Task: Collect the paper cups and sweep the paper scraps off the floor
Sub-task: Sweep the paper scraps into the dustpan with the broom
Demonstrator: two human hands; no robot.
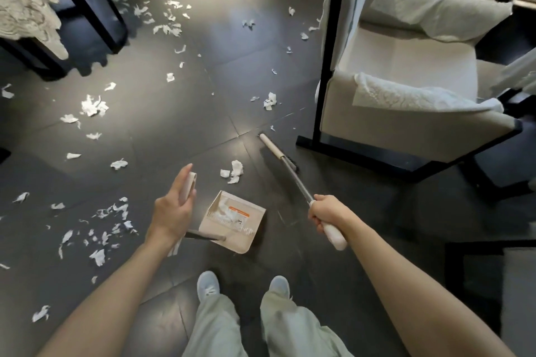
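Observation:
White paper scraps (pixel 93 106) lie scattered over the dark tiled floor, thickest at the left and far middle. A small clump of scraps (pixel 234 171) lies just beyond the beige dustpan (pixel 246 239), which stands on the floor ahead of my feet and holds some scraps. My left hand (pixel 174 211) grips the white top of the dustpan's upright handle (pixel 188 186). My right hand (pixel 326 213) grips the broom handle (pixel 295 177). The broom head (pixel 268 145) rests on the floor near the chair's leg. No paper cup is visible.
A cream armchair (pixel 406 72) on a black frame stands at the right, close to the broom head. A table draped in lace cloth (pixel 26 0) fills the upper left, with dark legs beneath. Dark furniture edges the lower right. My feet (pixel 243 287) stand behind the dustpan.

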